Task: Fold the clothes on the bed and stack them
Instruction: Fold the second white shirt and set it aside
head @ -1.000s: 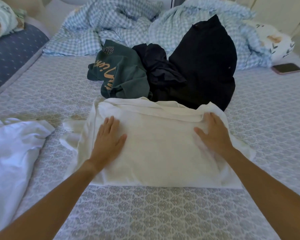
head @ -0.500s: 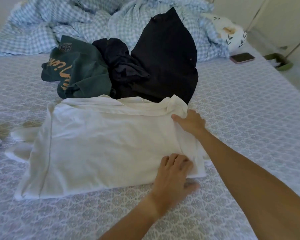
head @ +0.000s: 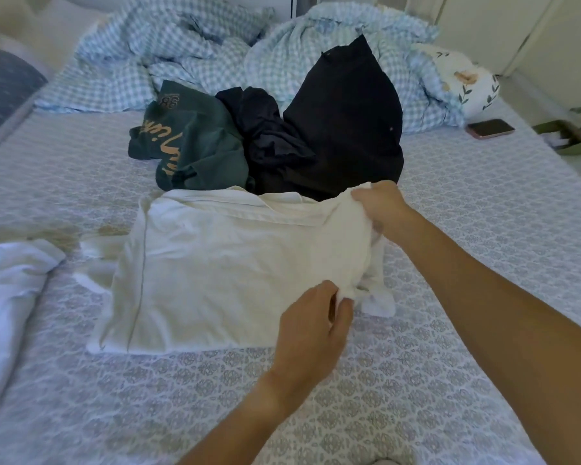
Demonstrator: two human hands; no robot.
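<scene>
- The left hand (head: 311,325) pinches the near right corner of the white shirt (head: 235,263) between thumb and curled fingers.
- The right hand (head: 381,204) grips the far right corner of the same shirt, fingers closed round a bunched fold and lifting it a little off the bed (head: 483,229).
- The shirt lies half-folded in the middle of the bed, its long axis running left to right; a sleeve, or perhaps a hem, sticks out at its left edge.
- Its cloth is cream-white, softly creased, with a seam line down the left side.
- Patterned sheet lies open to the right and in front.
- Just behind the shirt sit a green printed sweatshirt (head: 195,142) and dark garments (head: 342,129), the latter touching its far edge.
- Another white garment (head: 10,290) lies at the left; a phone (head: 490,128) rests near the far right edge.
</scene>
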